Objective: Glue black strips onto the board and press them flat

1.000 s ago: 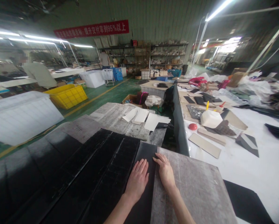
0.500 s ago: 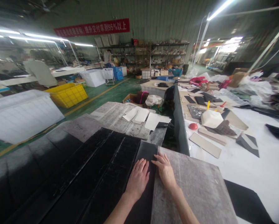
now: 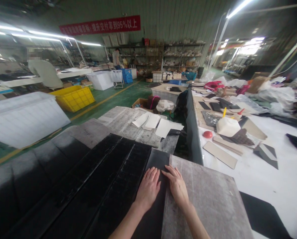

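resting palm-down with loose grips and uncurled fingers, left hand (image 3: 148, 188) and right hand (image 3: 177, 184) touch a black strip (image 3: 156, 209) reaching the far edge of the surface (image 3: 208, 192).

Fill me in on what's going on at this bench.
A person is working bare-handed on a narrow black strip. The left hand lies flat over it, while the right hand has its fingertips at the strip's right edge, beside a grey board. Glossy black strips lie to the left. White pieces lie further ahead, and a white bottle stands on the table to the right.
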`<state>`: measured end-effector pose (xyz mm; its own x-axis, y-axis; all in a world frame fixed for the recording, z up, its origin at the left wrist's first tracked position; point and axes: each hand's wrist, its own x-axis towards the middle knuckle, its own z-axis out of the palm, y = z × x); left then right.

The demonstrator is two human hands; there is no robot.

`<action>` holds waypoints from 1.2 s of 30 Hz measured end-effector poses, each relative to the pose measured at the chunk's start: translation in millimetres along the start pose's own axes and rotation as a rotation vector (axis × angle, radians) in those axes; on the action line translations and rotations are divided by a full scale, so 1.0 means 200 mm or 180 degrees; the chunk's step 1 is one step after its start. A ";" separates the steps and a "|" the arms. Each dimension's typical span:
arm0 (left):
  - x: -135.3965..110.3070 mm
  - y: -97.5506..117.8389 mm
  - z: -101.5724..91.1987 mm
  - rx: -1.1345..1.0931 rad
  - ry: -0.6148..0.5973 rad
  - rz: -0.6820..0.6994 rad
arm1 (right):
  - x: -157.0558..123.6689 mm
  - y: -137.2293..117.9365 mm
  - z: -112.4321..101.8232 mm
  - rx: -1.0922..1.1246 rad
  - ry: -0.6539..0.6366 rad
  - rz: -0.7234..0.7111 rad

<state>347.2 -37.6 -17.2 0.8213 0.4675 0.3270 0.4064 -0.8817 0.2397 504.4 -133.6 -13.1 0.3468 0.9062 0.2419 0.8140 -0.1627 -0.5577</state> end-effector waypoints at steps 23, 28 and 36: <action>-0.07 0.06 0.01 0.0177 -0.0033 -0.0131 | 0.01 -0.01 0.00 -0.0058 0.0060 -0.0012; -0.08 0.06 0.00 0.0147 -0.0036 -0.0085 | 0.01 -0.01 -0.01 -0.0082 0.0034 0.0001; -0.11 0.07 0.00 0.0117 0.0058 -0.0155 | 0.00 0.02 0.01 0.0175 0.0121 -0.0010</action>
<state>335.4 -59.9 -21.4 0.7929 0.5105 0.3326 0.4603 -0.8595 0.2221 507.1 -132.5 -17.2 0.3626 0.8910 0.2732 0.7887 -0.1372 -0.5992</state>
